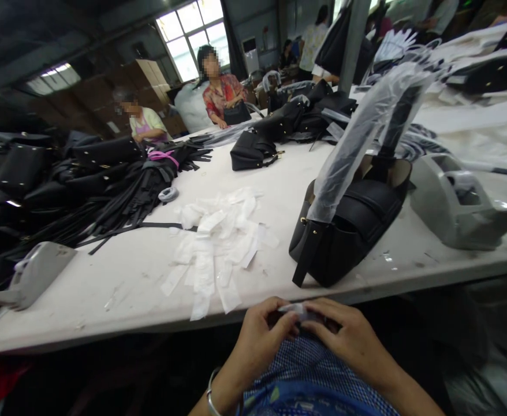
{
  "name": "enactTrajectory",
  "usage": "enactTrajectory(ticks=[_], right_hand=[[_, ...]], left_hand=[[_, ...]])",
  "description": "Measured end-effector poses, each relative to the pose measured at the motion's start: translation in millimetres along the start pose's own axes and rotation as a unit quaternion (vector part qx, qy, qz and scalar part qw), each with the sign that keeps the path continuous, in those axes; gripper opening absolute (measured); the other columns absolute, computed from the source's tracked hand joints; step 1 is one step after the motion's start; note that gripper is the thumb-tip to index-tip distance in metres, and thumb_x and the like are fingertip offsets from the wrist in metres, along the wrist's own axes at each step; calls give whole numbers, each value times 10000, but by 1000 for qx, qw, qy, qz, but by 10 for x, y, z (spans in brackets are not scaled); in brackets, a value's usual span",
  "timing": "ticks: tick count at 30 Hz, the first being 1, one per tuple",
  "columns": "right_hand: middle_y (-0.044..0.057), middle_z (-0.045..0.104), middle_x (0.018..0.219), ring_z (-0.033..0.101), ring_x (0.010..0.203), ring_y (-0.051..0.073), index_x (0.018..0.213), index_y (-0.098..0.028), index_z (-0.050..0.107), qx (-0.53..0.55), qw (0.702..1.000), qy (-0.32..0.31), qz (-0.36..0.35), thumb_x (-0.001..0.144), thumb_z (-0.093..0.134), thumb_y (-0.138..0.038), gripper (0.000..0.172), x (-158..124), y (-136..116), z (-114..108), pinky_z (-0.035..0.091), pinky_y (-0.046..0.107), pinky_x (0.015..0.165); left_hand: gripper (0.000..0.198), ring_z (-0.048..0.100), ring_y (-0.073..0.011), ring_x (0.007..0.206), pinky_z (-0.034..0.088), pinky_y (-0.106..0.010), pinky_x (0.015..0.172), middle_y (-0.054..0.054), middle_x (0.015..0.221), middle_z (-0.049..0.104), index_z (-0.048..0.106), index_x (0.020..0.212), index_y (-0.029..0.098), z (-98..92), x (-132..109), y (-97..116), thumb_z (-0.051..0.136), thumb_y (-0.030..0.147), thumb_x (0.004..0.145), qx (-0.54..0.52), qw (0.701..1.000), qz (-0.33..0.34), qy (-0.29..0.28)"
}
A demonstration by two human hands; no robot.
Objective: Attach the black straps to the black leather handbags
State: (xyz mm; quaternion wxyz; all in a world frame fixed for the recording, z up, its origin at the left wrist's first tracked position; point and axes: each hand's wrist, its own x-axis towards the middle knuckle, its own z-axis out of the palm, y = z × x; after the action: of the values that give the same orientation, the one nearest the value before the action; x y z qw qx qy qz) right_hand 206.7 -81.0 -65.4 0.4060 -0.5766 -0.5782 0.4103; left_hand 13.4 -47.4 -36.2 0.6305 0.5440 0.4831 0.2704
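Observation:
At the table's near edge, my left hand (265, 330) and my right hand (344, 326) are close together, both with fingers closed. Between their fingertips is a small piece of clear plastic wrap (299, 312); whether anything dark lies inside it I cannot tell. Just beyond my right hand a black handbag (349, 225) stands on the white table (127, 294). Its raised handle is sleeved in clear plastic (353, 144). A short black strap with a gold stud hangs from the bag's near side. To the left lies a loose heap of white paper strips (219, 242).
Grey tape dispensers (457, 202) stand at right and at left (41, 271). Black straps (127, 190) and black bags (23, 167) are piled on the left. A smaller black bag (251, 150) sits mid-table. Co-workers (225, 92) are across the table.

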Motion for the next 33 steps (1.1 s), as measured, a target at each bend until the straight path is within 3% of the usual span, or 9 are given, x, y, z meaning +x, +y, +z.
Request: enactTrajectory(ticks=[1, 4, 8, 11, 14, 18, 28, 30, 33], right_hand=[[37, 789, 964, 719, 888, 228, 937, -244, 796, 13, 1000, 5, 10, 829, 702, -329, 167, 18, -29, 40, 573, 312, 834], [26, 789, 853, 727, 842, 231, 908, -241, 805, 67, 997, -8, 45, 895, 614, -432, 271, 66, -112, 130, 581, 291, 764], [17, 785, 831, 697, 652, 187, 989, -245, 806, 59, 997, -43, 22, 915, 571, -473, 335, 80, -135, 156, 580, 265, 632], [35, 795, 953, 696, 603, 174, 1095, -240, 771, -6, 999, 49, 14, 925, 549, -486, 373, 79, -84, 122, 609, 291, 673], [71, 787, 1068, 755, 752, 233, 1146, -202, 744, -92, 983, 159, -16, 916, 553, -491, 416, 115, -46, 89, 619, 359, 815], [117, 797, 1006, 768, 870, 287, 1101, -132, 750, -174, 960, 203, -86, 920, 538, -480, 445, 228, -122, 59, 614, 384, 845], [139, 804, 885, 744, 607, 288, 1023, -128, 759, -185, 963, 196, -24, 871, 500, -587, 549, 284, -329, 4, 605, 435, 688], [82, 792, 740, 706, 516, 243, 1035, -156, 744, -127, 977, 171, 19, 844, 548, -602, 523, 296, -355, 38, 586, 374, 603], [-5, 665, 498, 592, 401, 166, 764, -208, 717, -45, 989, 123, 75, 836, 577, -629, 449, 376, -437, 67, 495, 282, 469]], left_hand=[[272, 653, -168, 703, 526, -252, 657, -43, 761, 696, 700, 999, 138, -4, 8, 22, 759, 332, 818, -31, 1000, 5, -3], [362, 658, -181, 825, 530, -258, 729, -55, 912, 700, 696, 1089, 166, -10, 41, 65, 812, 281, 766, -63, 997, 37, 25], [193, 657, -210, 918, 508, -285, 835, -81, 940, 725, 758, 897, 150, -38, 80, 103, 733, 334, 845, -35, 992, 81, 88], [219, 671, -203, 822, 512, -290, 794, -71, 846, 755, 771, 845, 156, -92, 100, 102, 763, 372, 810, -55, 990, 52, 121], [221, 669, -192, 732, 512, -280, 729, -59, 759, 755, 767, 775, 155, -143, 111, 98, 807, 371, 754, -49, 987, 46, 146], [199, 652, -175, 680, 502, -261, 680, -53, 698, 739, 751, 708, 149, -160, 108, 100, 819, 335, 727, -42, 988, 49, 141], [253, 577, -119, 581, 437, -216, 581, 3, 603, 655, 686, 661, 143, -241, 103, -53, 894, 278, 610, -121, 981, 28, 149], [231, 581, -123, 587, 439, -219, 587, -3, 610, 663, 692, 658, 144, -250, 100, -30, 885, 262, 613, -109, 983, 32, 144], [177, 591, -134, 597, 452, -227, 597, -15, 620, 681, 706, 652, 147, -249, 97, 22, 856, 238, 629, -92, 986, 37, 133]])
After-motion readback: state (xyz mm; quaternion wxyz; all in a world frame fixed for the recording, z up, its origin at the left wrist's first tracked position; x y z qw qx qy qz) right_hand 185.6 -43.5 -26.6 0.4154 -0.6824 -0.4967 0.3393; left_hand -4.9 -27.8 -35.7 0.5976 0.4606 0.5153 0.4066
